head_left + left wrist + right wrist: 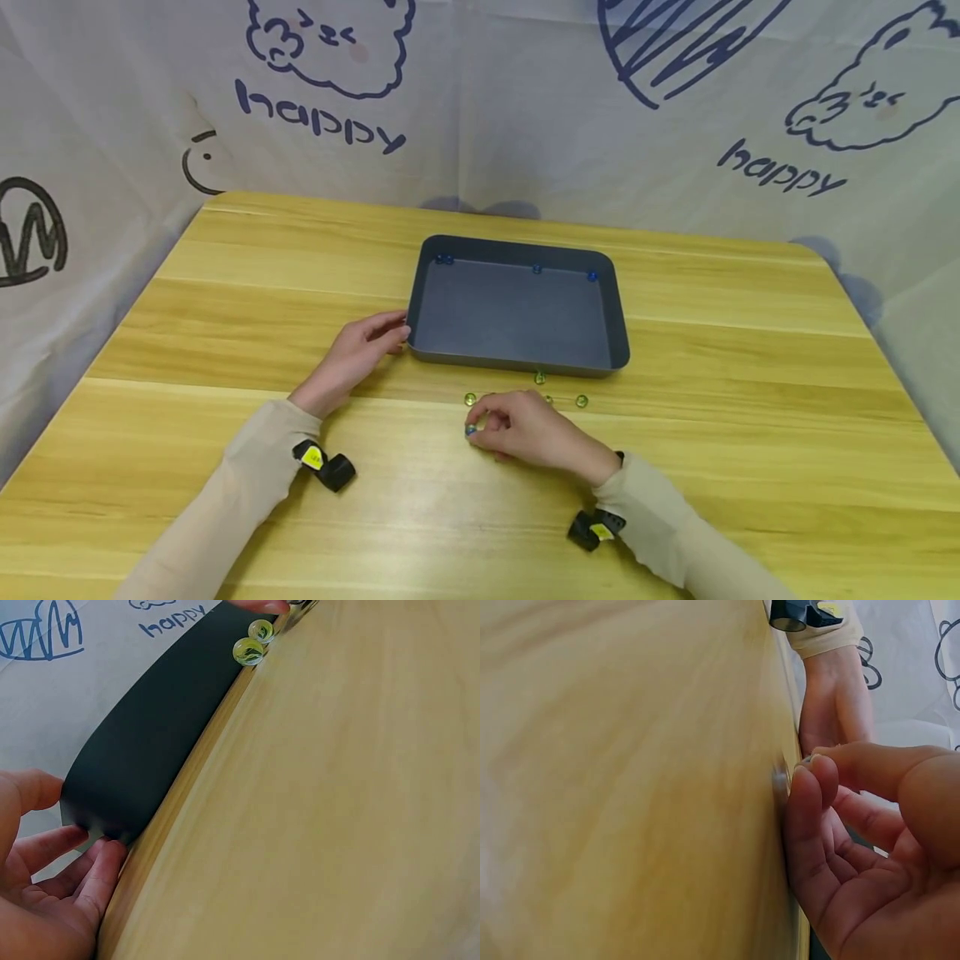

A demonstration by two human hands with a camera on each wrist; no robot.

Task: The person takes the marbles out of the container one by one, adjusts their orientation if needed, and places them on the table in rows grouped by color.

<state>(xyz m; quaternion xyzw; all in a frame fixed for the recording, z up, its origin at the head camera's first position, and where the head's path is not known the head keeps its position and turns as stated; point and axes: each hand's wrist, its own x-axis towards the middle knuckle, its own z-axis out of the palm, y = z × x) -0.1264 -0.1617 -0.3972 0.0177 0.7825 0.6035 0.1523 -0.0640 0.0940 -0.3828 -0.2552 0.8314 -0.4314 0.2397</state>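
Note:
My right hand (528,429) pinches a small glass marble (470,430) between thumb and fingertips, low over the table in front of the tray. In the right wrist view, fingers and thumb mostly cover it. A dark grey rectangular tray (517,362) lies beyond. My left hand (358,354) touches the tray's near left corner with its fingers extended; the left wrist view shows fingertips against the outer wall. Clear marbles with green-yellow swirls, such as one green marble (470,399) and another green marble (582,401), lie between the tray and my right hand, some partly hidden behind it.
Several blue marbles rest along the tray's far side, including one blue marble (592,276) near the far right corner. The wooden table (750,400) reaches back to a white cloth backdrop (517,108) with drawings. Each sleeve carries a strapped black wrist camera (336,472).

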